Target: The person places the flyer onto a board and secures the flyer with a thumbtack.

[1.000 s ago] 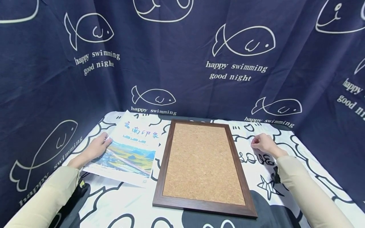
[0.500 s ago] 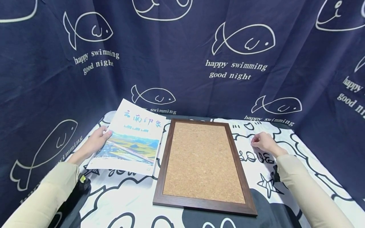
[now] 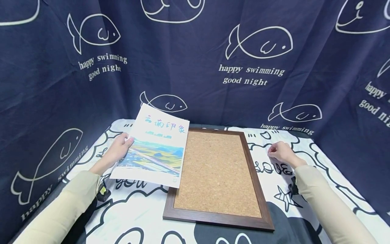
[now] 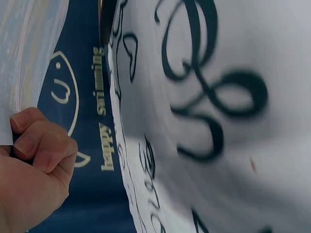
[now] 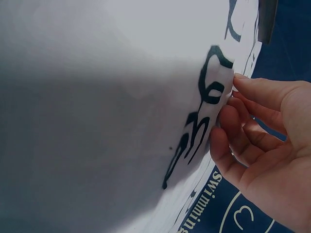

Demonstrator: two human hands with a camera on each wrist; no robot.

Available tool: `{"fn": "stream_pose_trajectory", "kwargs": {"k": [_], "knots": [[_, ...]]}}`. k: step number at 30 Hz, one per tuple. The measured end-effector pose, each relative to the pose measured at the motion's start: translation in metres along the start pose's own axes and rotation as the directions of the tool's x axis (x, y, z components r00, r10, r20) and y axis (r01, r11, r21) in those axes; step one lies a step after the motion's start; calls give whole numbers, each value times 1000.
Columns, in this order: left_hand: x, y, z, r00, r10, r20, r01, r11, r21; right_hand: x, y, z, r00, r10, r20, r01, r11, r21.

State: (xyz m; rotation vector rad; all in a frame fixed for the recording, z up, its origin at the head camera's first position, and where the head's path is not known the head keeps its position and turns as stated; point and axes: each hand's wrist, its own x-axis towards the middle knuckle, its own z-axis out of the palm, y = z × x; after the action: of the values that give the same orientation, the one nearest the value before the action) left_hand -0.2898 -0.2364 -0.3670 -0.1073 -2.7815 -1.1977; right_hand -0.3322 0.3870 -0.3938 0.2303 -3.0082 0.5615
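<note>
My left hand [image 3: 118, 149] pinches the left edge of a white poster [image 3: 155, 149] between thumb and curled fingers. The sheet carries colourful Chinese lettering above a painted landscape of fields and hills. Held up at a tilt, it overlaps the left side of a cork board [image 3: 217, 169] with a dark brown wooden frame. In the left wrist view the poster's pale back [image 4: 29, 53] shows above the hand. To the right of the board, my right hand [image 3: 281, 152] rests by the tablecloth, fingers loosely bent. Its fingertips [image 5: 238, 80] are right at the cloth in the right wrist view, with nothing visible between them.
A white tablecloth [image 3: 137, 213] with black line drawings and lettering covers the table. Dark blue curtains [image 3: 195, 71] printed with white fish stand behind and on both sides. A black wrist device [image 3: 103, 193] is at the left cuff.
The left hand has lifted the poster and moved it rightward, so it now overlaps the board's left frame. The right hand and the board have stayed in place.
</note>
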Motion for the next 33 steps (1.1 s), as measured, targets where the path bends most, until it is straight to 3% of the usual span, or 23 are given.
{"fn": "stream_pose_trajectory", "kwargs": {"k": [12, 22, 33], "knots": [[2, 35, 39, 998, -65, 22, 67, 993, -95, 2, 1, 1, 1000, 17, 12, -17, 1000, -20], [0, 63, 80, 1000, -16, 22, 18, 995, -95, 3, 3, 3, 1000, 14, 2, -14, 1000, -20], [-10, 96, 117, 999, -16, 32, 21, 989, -149, 2, 4, 2, 1000, -9, -21, 8, 1000, -16]]}}
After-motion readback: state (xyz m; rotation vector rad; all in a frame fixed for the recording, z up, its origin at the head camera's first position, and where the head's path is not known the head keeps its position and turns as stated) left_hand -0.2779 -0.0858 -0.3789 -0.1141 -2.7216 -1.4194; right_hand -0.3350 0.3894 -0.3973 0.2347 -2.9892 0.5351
